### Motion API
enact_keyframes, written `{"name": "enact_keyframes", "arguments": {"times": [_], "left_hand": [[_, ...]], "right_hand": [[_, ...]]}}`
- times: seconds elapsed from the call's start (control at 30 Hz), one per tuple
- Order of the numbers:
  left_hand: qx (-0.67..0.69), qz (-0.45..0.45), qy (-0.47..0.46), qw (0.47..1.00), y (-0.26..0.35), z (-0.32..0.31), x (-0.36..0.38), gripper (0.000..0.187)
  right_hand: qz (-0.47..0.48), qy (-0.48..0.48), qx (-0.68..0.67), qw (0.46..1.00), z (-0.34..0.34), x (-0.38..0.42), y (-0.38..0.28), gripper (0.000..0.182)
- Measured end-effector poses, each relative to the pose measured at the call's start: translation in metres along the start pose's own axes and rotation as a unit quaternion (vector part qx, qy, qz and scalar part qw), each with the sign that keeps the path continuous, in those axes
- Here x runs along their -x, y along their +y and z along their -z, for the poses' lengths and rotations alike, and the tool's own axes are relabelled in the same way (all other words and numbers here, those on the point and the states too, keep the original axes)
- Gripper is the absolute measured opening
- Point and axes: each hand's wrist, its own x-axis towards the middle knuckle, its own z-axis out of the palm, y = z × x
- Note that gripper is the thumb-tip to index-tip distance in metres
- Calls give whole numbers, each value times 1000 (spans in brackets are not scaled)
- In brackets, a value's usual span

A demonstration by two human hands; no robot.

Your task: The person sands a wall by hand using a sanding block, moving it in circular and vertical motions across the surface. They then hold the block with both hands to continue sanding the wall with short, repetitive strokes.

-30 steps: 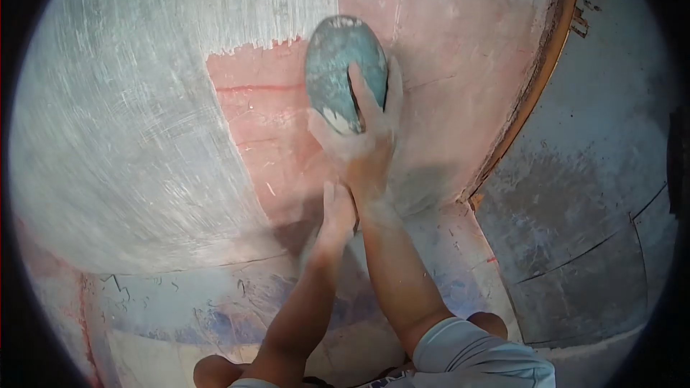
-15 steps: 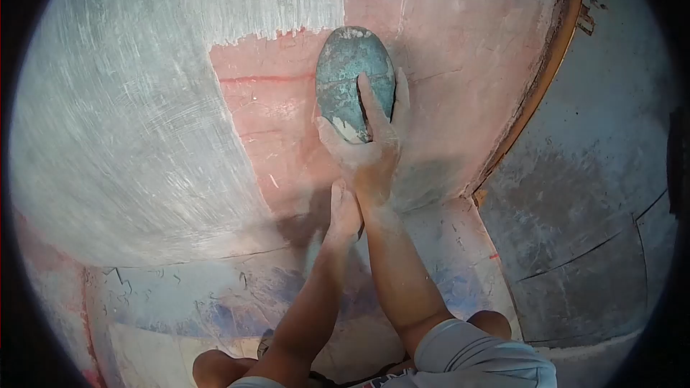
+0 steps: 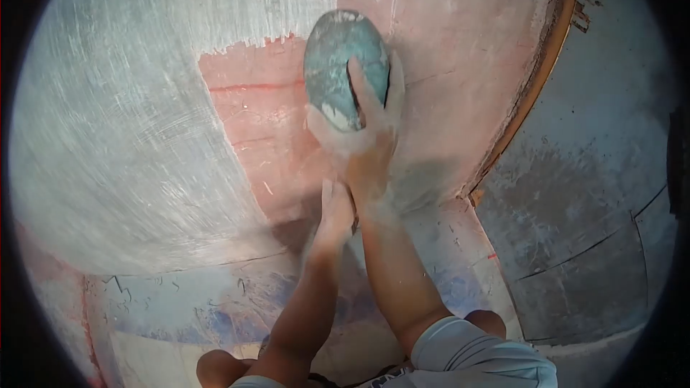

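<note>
My right hand (image 3: 366, 122) grips a worn, teal, oval sanding block (image 3: 336, 57) by its lower end, fingers spread over its top and sides. The block lies against the curved pink and whitish surface (image 3: 277, 122), near the jagged edge of the pale coat. My left hand (image 3: 336, 212) is just below, close against the right wrist. Its thumb points up, while the other fingers are mostly hidden. Pale dust coats both hands.
An orange-brown edge strip (image 3: 543, 79) curves down the right side of the surface. Beyond it lies a grey, stained panel (image 3: 582, 244). Below runs a whitish ledge with bluish smears (image 3: 237, 320), close to my knees (image 3: 215, 366).
The sanding block and my right hand have slid upward along the surface. My left hand stays low by the right wrist. The whole view has shifted slightly.
</note>
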Motion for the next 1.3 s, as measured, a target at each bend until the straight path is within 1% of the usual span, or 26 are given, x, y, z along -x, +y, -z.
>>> {"name": "enact_keyframes", "arguments": {"times": [0.03,0.07,0.13,0.17,0.23,0.27,0.3,0.33,0.37,0.4,0.43,0.47,0.53,0.57,0.6,0.63,0.67,0.73,0.77,0.83,0.97,1.03,1.1,1.17,1.23,1.3], "left_hand": [[-49,-93,-41,994,-27,25,-10,48],[-48,-94,-41,994,-8,3,4,48],[-53,-31,-35,998,54,-59,44,41],[-52,-32,-33,998,46,-53,42,41],[-197,-109,-14,974,41,-51,32,42],[-197,-113,-14,974,38,-50,26,42],[-80,7,19,997,64,-69,23,42],[38,129,51,990,77,-80,22,42],[36,131,51,989,64,-73,13,42],[51,113,17,992,42,-61,-2,42],[67,95,-16,993,42,-63,-6,41],[67,96,-16,993,43,-61,0,41],[12,76,-6,997,82,-79,31,40],[13,75,-6,997,55,-64,25,40],[52,53,-31,997,7,-39,11,39],[90,29,-55,994,-18,-26,3,38],[91,30,-53,994,4,-36,14,38],[-159,9,-15,987,81,-79,39,38],[-159,5,-15,987,90,-88,34,38],[51,116,66,990,101,-104,25,38],[25,81,54,995,120,-116,26,38],[-8,104,28,994,103,-92,23,36],[-15,120,29,992,61,-67,20,35],[-23,134,30,990,51,-63,19,35],[11,123,-7,992,70,-77,21,34],[21,89,3,996,116,-114,26,34]], "right_hand": [[-6,-4,8,1000,1,9,2,77],[-5,-4,8,1000,3,15,3,77],[-31,-14,-22,999,6,21,3,76],[-1,-12,10,1000,8,17,3,76],[10,-5,21,1000,5,2,-3,77],[16,3,35,999,3,-6,-4,77],[-27,11,-5,1000,-5,-12,-4,73],[-29,12,-5,999,-8,-19,-4,73],[-21,18,-11,1000,-10,-25,-4,75],[-13,23,-18,999,-11,-28,-5,76],[-18,17,-7,1000,-9,-27,-7,76],[-18,17,-6,1000,-8,-24,-7,76],[-3,8,7,1000,-4,-12,-4,76],[-6,-11,12,1000,1,-5,-2,76],[-6,-11,13,1000,4,0,-1,76],[-10,-19,7,1000,6,4,0,76],[-15,-28,3,999,7,6,-1,76],[8,-18,24,1000,3,-7,-3,76],[-5,-8,14,1000,0,-16,-6,76],[-3,16,3,1000,-8,-35,-8,76],[-13,24,-44,999,-12,-43,-8,76],[17,11,3,1000,-7,-31,-7,76],[17,4,0,1000,-1,-15,-2,77],[37,-5,14,999,3,-9,0,75],[16,-8,15,1000,0,-20,-6,75],[22,15,-1,1000,-7,-45,-11,74]]}}
